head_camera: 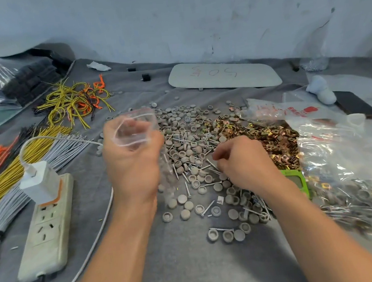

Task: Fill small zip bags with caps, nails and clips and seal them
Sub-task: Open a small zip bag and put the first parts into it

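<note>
Left hand point(132, 170) is up off the grey desk point(183, 264), fingers curled round a small clear zip bag point(133, 133) with its mouth held open, right at the left edge of the pile. Right hand point(245, 164) is down on the heap of grey caps point(185, 141) and nails point(207, 208), fingers curled in, can't tell if they've got anything. Gold clips point(260, 132) sit just behind it. A white power strip point(46, 226) lies off to the left.
</note>
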{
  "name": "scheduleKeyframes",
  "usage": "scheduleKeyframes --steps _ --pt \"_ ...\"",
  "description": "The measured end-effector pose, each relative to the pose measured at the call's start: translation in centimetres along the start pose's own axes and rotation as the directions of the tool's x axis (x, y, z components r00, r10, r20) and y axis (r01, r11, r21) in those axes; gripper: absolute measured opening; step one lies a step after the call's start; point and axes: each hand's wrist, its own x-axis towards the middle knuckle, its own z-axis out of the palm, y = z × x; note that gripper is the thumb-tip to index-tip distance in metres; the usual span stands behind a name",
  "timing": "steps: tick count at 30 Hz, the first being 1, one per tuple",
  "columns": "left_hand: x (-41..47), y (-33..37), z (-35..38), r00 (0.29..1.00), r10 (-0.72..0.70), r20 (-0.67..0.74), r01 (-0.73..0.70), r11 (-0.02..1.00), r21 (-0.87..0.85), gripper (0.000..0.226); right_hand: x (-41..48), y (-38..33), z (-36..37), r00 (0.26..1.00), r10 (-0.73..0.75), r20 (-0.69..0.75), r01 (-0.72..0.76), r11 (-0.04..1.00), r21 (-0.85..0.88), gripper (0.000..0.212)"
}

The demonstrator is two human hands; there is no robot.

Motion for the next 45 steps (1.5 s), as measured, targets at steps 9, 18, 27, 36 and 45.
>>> scheduleKeyframes --steps 9,18,27,36,45 --pt "-1.2 -1.2 0.2 0.969 0.074 0.237 -0.193 0.826 0.53 0.051 0.0 -1.3 0.7 1.0 -0.027 -0.004 0.022 0.89 -0.455 0.011" --pt "-1.2 -1.6 -0.1 0.954 -0.025 0.298 -0.165 0.788 0.593 0.043 -0.2 -1.4 0.7 0.997 0.079 -0.019 -0.08 0.902 -0.425 0.027" --pt "-1.5 -1.9 0.3 0.939 -0.034 0.342 -0.184 0.791 0.583 0.042 1.5 -0.2 2.0 0.958 0.199 -0.204 -0.203 0.979 0.001 0.017" --pt "-1.5 -2.5 0.0 0.936 -0.022 0.352 -0.205 0.778 0.593 0.037 1.7 -1.2 2.8 0.984 0.065 -0.166 -0.128 0.903 -0.409 0.02" --pt "-1.7 -2.2 0.0 0.926 -0.033 0.376 -0.201 0.8 0.566 0.04 0.0 -1.7 1.5 0.988 0.063 -0.144 -0.114 0.916 -0.384 0.014"
